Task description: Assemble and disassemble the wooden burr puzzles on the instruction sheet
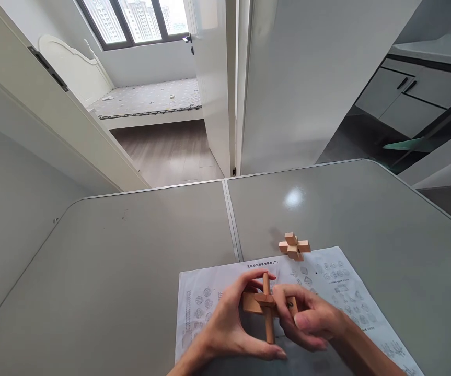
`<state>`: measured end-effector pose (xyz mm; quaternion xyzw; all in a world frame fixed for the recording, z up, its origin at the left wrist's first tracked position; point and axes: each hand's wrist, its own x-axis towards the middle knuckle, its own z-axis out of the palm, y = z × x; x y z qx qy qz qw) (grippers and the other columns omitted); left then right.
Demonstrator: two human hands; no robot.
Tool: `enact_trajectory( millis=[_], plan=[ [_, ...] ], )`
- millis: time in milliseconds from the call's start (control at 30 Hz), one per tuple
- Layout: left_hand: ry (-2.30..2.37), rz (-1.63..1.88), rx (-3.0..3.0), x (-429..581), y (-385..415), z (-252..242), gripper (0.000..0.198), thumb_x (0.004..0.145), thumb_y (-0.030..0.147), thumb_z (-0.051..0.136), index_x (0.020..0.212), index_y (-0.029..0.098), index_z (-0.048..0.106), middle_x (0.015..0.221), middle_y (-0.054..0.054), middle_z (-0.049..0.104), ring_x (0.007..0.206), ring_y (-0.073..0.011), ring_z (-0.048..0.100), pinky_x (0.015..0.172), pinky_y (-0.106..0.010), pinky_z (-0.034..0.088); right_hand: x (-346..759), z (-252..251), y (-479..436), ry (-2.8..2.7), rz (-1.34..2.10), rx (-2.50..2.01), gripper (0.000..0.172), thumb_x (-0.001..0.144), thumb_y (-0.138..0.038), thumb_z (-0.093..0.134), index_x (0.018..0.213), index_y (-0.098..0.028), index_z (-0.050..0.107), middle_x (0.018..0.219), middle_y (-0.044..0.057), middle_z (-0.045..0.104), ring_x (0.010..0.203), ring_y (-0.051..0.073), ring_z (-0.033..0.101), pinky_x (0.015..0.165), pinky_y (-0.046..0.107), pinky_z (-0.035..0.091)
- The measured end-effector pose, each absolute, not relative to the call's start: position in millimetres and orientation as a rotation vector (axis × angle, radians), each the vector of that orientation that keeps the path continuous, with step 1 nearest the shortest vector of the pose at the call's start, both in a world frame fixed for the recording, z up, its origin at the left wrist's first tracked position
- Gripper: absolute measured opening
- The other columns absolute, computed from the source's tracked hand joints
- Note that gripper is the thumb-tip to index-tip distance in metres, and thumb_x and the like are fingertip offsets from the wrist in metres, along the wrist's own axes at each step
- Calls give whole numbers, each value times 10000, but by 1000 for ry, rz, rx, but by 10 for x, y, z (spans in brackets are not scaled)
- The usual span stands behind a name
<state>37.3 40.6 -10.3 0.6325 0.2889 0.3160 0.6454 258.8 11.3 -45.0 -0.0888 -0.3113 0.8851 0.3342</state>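
A wooden interlocking puzzle (264, 300) is held above the paper, made of a flat bar lying crosswise, a round rod running front to back and a small block where they meet. My left hand (236, 313) spans the rod, with fingers at its far end and the thumb near its close end. My right hand (307, 313) is closed round the right part of the flat bar, which shows a dark mark or hole. Under both hands lies a printed instruction sheet (209, 279) with small line drawings.
An assembled wooden burr puzzle (294, 246) stands at the sheet's far edge. The grey table (150, 250) has a metal seam (231, 219) across it. Beyond its far edge are a white door (213, 78), a bed (150, 99) and, at right, low cabinets (413, 94).
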Motion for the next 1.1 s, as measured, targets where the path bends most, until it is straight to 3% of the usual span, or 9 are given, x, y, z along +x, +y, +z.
enact_trajectory(
  millis=[167, 467, 633, 1100],
  plan=[
    [805, 783, 1441, 352, 402, -71, 1000, 622, 628, 980, 1466, 296, 557, 1431, -118, 660, 1154, -308, 679, 1066, -444, 536, 2622, -321, 163, -895, 2185, -537, 444, 982, -645, 686, 993, -220, 558, 452, -115, 500, 272, 39, 262, 324, 142, 225],
    [1000, 859, 1515, 384, 389, -120, 1009, 605, 531, 1023, 1469, 323, 544, 1414, -94, 654, 1134, -295, 660, 1049, -454, 540, 2512, -215, 150, -1024, 1770, -954, 371, 1075, -551, 594, 1245, -225, 546, 540, -112, 525, 356, 53, 322, 396, 161, 261],
    [1035, 866, 1587, 403, 383, -122, 1010, 576, 461, 1045, 1452, 340, 556, 1415, -75, 650, 1129, -281, 644, 1041, -440, 545, 2484, -235, 133, -1098, 1643, -1029, 372, 1076, -582, 566, 1131, -215, 569, 540, -102, 506, 405, 75, 362, 414, 177, 286],
    [1081, 799, 1587, 423, 371, -96, 1090, 535, 417, 1069, 1494, 344, 555, 1297, -74, 721, 1126, -298, 683, 1039, -458, 566, 2483, -159, 169, -1142, 1649, -1071, 412, 1044, -638, 598, 1072, -229, 558, 582, -88, 542, 413, 75, 386, 417, 187, 322]
  ],
)
